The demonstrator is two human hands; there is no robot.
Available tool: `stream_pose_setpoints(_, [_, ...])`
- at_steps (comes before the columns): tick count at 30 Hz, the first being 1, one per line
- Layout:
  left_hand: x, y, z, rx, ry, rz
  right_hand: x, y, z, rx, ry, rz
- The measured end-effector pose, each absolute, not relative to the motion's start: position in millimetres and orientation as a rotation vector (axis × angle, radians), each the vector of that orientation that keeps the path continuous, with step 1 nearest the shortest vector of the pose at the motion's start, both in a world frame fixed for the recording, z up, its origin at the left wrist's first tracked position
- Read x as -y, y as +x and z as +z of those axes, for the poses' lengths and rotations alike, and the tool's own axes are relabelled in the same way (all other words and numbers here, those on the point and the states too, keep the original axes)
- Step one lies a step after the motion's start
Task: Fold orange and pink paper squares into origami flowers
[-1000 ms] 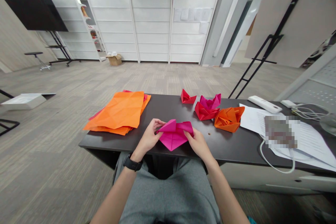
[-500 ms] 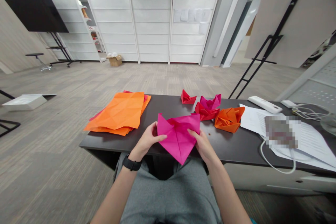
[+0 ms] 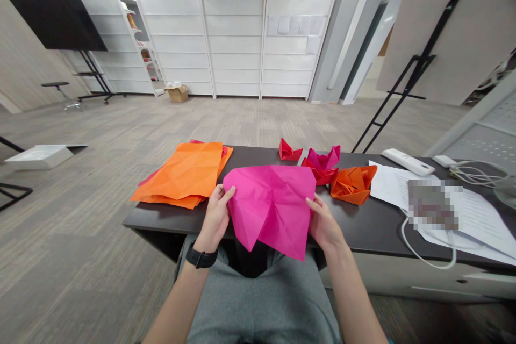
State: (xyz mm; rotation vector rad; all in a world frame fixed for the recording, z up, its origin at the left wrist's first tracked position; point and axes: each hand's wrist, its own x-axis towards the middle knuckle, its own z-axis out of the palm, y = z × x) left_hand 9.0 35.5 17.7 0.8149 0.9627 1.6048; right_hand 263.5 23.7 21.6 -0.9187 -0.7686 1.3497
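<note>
Pinching a pink sheet of paper (image 3: 274, 204) by its two sides, I hold it in front of me over the near edge of the dark counter (image 3: 253, 155), above my lap. My left grip (image 3: 216, 216) has its left edge, thumb on the face of the paper and fingers behind; my right grip (image 3: 324, 226) presses the right edge the same way. The sheet is creased and opened wide, its lower edge dropping in two points with a notch between them. A black watch (image 3: 201, 256) sits on my left wrist.

To the left on the counter lies a stack of orange sheets (image 3: 185, 172), with some pink showing at its edges. Beyond my right grip stand folded paper shapes: a small red one (image 3: 289, 151) at the back, a pink one (image 3: 325, 158) close against a larger red one (image 3: 328, 176), and an orange one (image 3: 352, 185) just beside them. Farther right, white papers (image 3: 382, 180) lie near a long white bar (image 3: 408, 162) and a coiled cable (image 3: 479, 171)
</note>
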Motion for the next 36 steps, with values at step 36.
stream_pose_setpoints(36, [86.0,-22.1,-53.7,-1.536,2.342,1.523,-61.7,248.8,16.7,2.828,-1.035,0.469])
